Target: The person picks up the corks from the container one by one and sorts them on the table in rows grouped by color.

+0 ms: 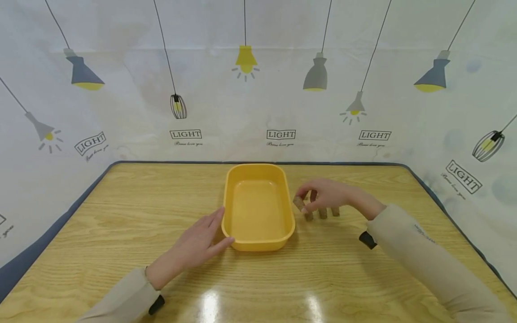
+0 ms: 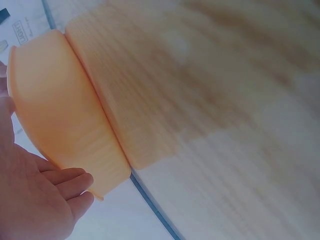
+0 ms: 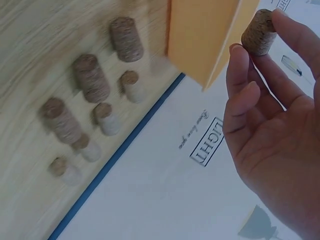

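My right hand [image 1: 325, 195] pinches a brown cork [image 3: 259, 32] between thumb and fingers, just off the right side of a yellow plastic tub [image 1: 258, 246]. Below that hand several more corks stand on the table, among them a thick cork [image 3: 126, 39] and a thinner, paler-sided cork [image 3: 132, 86]. Partly covering them in the head view is the right hand itself. At the tub's front left corner, my left hand [image 1: 198, 240] touches the rim with extended fingers and thumb. Inside, the tub shows only its bare yellow floor.
A wooden table [image 1: 161, 193] with a dark blue edge carries everything. Behind it and at both sides hangs a white cloth [image 1: 226, 103] printed with lamps. Each sleeve has a small black object [image 1: 367, 240] under the cuff.
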`<state>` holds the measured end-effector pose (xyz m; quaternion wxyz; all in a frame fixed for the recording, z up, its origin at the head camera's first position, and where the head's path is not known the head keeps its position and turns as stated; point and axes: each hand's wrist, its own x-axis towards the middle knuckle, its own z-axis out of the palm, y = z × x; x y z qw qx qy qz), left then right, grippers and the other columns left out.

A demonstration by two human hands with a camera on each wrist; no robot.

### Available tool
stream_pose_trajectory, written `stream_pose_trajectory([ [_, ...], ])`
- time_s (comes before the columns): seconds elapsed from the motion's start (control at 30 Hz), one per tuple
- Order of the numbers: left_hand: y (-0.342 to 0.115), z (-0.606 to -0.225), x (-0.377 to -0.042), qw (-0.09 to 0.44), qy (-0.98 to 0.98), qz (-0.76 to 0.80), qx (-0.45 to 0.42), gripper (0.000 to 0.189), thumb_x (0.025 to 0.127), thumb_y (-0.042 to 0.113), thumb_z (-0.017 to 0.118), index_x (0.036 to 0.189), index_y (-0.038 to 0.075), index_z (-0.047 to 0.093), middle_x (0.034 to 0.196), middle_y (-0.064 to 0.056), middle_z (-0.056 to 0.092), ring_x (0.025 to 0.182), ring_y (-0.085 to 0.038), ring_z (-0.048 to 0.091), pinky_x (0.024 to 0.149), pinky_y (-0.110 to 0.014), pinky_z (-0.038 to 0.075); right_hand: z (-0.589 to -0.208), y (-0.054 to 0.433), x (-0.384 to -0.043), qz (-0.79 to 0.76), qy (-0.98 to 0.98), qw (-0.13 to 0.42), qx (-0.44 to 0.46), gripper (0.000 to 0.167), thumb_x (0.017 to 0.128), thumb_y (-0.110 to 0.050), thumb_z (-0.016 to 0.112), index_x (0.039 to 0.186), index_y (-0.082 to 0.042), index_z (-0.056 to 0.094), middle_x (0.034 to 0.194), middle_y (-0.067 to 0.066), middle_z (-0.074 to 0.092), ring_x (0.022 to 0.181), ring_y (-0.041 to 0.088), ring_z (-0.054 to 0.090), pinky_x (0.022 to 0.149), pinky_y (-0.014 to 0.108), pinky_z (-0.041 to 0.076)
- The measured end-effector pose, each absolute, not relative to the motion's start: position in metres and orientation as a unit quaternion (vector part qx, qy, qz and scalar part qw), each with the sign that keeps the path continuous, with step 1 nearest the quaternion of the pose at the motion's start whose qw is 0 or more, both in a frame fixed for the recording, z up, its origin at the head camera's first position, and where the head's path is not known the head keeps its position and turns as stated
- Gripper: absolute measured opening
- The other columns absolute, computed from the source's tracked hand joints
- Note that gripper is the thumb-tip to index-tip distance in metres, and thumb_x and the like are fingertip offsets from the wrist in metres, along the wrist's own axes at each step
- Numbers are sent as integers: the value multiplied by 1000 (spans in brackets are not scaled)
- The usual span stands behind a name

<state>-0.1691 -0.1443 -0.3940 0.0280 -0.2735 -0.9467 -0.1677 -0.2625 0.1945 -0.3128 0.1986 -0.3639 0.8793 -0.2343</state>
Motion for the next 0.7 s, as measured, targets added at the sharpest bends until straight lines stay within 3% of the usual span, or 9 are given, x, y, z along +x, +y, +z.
stream_pose_trajectory([
  [0.27,-144,-394,-169,27,-947,-168,-274,80,88,56,34,139,-3,13,140,-18,22,125,-29,26,99,-41,23,-324,231,-257,-249,876,172,-376,36,82,-24,64,110,-2,58,104,5,55,81,17,55,68,31,46],
  [0.7,-145,-394,-169,31,-945,-168,-278,79,89,54,34,139,-3,13,140,-19,23,125,-30,26,100,-41,23,-347,281,-244,-251,905,161,-304,46,82,-25,63,116,5,53,111,14,54,84,20,53,70,34,44],
])
